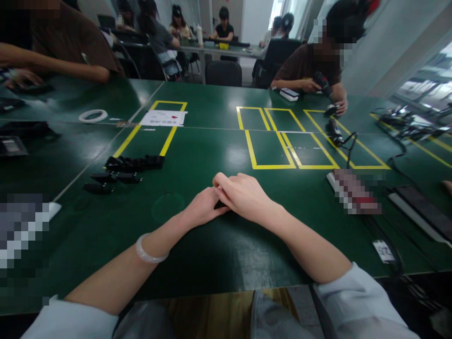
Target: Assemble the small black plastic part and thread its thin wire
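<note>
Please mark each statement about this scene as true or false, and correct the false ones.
1. The two hands meet over a small dark part. True.
2. The left hand wears a glove. False: it is bare; a pale bangle sits on that wrist.
3. Black parts lie left of the hands. True.
4. The table is red. False: it is green, with yellow tape.
5. The right hand holds a screwdriver. False: a person opposite does.

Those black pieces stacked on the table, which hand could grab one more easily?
Probably the left hand. The black pieces lie on its side of the green table. The right hand rests over the left, farther away, and would have to cross.
</note>
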{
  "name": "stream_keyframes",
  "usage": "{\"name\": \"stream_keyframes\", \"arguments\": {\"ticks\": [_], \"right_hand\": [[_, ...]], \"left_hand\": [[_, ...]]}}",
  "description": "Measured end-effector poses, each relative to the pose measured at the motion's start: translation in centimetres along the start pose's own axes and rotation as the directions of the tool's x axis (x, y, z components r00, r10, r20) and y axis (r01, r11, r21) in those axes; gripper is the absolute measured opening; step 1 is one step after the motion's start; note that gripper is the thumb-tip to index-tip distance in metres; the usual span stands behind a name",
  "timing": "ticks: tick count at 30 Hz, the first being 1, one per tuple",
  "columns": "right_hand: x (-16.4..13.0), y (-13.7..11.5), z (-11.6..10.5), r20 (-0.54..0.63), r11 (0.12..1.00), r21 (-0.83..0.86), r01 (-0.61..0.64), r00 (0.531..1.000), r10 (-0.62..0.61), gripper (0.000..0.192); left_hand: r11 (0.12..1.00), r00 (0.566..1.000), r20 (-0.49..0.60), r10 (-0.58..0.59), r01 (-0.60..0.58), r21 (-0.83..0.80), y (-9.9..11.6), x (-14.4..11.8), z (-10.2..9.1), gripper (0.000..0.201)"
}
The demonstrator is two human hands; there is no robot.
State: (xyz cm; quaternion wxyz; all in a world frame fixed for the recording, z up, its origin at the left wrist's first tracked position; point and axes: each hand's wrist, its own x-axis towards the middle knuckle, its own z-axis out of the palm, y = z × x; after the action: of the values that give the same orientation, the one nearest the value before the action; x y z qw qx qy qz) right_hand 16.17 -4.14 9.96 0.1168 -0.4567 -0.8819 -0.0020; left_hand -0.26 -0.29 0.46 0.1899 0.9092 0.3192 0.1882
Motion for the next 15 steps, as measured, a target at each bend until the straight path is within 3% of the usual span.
{"name": "stream_keyframes", "arguments": {"ticks": [15], "right_hand": [[-0.05, 0.10, 0.08, -0.026, 1.000, 0.013, 0.001, 1.000, 0.000, 0.020]], "left_hand": [[1.000, 1.000, 0.000, -0.003, 0.003, -0.009, 0.47, 0.14, -0.41, 0.033]]}}
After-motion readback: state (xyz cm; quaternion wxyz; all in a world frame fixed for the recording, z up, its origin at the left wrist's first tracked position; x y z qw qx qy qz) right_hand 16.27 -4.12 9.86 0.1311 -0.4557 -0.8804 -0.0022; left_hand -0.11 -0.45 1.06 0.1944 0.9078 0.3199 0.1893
